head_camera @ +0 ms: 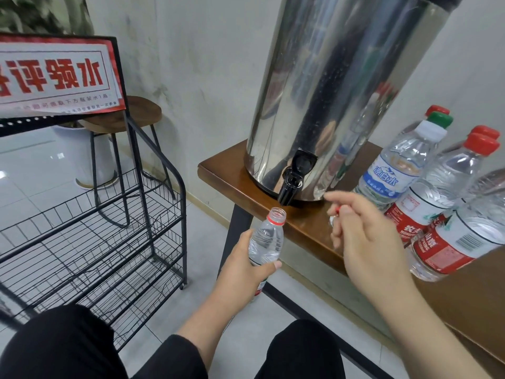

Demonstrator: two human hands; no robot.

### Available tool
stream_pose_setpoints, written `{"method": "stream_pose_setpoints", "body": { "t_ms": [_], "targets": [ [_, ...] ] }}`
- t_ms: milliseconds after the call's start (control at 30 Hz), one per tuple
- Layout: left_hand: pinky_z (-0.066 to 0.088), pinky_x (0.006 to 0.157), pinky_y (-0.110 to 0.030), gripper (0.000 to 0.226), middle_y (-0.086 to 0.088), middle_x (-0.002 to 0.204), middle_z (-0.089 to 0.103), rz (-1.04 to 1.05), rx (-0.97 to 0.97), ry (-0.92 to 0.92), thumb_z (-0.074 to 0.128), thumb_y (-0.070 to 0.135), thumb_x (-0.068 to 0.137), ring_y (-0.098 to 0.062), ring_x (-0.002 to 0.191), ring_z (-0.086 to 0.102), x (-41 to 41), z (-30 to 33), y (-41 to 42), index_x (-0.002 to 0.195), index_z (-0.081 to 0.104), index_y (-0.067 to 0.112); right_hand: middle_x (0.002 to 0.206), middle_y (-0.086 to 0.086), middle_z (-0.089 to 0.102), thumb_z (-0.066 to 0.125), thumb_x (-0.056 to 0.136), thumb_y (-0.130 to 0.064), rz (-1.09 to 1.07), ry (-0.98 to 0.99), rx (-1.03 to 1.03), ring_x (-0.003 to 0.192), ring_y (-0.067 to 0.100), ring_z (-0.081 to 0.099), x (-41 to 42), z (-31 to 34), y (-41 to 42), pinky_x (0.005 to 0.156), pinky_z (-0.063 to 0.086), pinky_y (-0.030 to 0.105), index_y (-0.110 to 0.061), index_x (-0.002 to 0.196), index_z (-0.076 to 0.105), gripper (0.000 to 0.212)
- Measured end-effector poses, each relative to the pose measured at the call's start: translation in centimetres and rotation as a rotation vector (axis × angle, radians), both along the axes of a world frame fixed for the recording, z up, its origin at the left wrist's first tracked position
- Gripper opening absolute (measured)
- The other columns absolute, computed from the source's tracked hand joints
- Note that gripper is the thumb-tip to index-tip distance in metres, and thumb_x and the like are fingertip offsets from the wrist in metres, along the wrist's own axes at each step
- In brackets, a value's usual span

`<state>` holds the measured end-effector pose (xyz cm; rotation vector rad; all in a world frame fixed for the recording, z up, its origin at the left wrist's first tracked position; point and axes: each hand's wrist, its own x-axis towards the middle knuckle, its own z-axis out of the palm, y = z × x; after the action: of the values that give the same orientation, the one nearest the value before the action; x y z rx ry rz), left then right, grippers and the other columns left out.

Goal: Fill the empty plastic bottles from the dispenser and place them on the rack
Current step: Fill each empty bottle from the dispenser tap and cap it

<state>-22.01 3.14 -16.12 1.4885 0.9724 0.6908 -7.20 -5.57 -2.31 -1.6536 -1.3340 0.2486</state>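
My left hand (243,266) grips an uncapped clear plastic bottle (269,236) with a red neck ring, its mouth just below and left of the black tap (292,181) of the steel dispenser (336,86). My right hand (358,231) hovers over the wooden table's (224,170) edge, right of the tap, pinching a small red cap (338,210) between its fingers. The black wire rack (114,225) stands on the floor to the left; its visible shelves hold no bottles.
Several capped bottles (437,187) with red and green caps stand and lie on the table to the right of the dispenser. A red and white sign (54,75) tops the rack. A wooden stool (128,116) and a white pot (76,157) stand behind it.
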Motion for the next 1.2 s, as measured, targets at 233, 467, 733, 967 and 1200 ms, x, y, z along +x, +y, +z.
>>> {"method": "stream_pose_setpoints", "body": {
  "t_ms": [233,467,733,967,1200],
  "targets": [
    [0.049,0.095,-0.02,0.065,0.022,0.124,0.064,-0.043,0.021,-0.013,0.082,0.031,0.087,-0.003,0.116,0.062,-1.2,-0.2,-1.5,0.135,0.043,0.049,0.114,-0.019,0.066,0.067,0.097,-0.023,-0.02,0.012,-0.145,0.107,-0.005,0.061,-1.7,-3.3,-0.2,0.085,0.048,0.007,-0.033,0.122,0.068,0.027],
    [0.054,0.077,-0.014,0.057,0.019,0.113,0.069,-0.008,0.049,-0.074,0.081,0.024,0.086,-0.005,0.101,0.068,-5.5,1.5,-3.0,0.121,0.05,0.058,0.12,-0.023,0.065,0.071,0.093,-0.017,0.17,0.022,-0.099,0.116,-0.007,0.057,-6.2,-2.4,1.6,0.086,0.048,0.006,-0.033,0.118,0.07,0.03],
    [0.052,0.102,-0.039,0.077,0.017,0.128,0.064,0.123,0.137,-0.038,0.08,0.053,0.071,-0.002,0.11,0.064,-11.2,2.2,-2.9,0.139,0.045,0.05,0.119,-0.024,0.066,0.073,0.093,-0.015,0.375,-0.067,-0.081,0.114,-0.009,0.058,-10.5,-1.1,3.8,0.089,0.041,0.002,-0.029,0.122,0.072,0.032],
    [0.049,0.096,-0.02,0.065,0.019,0.121,0.069,0.173,0.182,-0.07,0.084,0.02,0.082,0.003,0.11,0.065,-13.7,3.5,-2.5,0.134,0.052,0.042,0.133,-0.025,0.057,0.058,0.1,-0.028,0.474,-0.097,-0.076,0.126,-0.014,0.049,-13.3,-1.2,4.8,0.096,0.037,0.0,-0.027,0.137,0.063,0.038],
    [0.051,0.09,-0.033,0.064,0.023,0.116,0.067,0.182,0.204,-0.04,0.084,0.03,0.082,0.001,0.102,0.065,-14.5,3.9,-2.1,0.131,0.05,0.054,0.107,-0.019,0.068,0.073,0.092,-0.027,0.413,0.0,-0.052,0.105,0.002,0.065,-12.9,-0.9,5.8,0.085,0.048,0.01,-0.026,0.121,0.074,0.029]
  ]
}}
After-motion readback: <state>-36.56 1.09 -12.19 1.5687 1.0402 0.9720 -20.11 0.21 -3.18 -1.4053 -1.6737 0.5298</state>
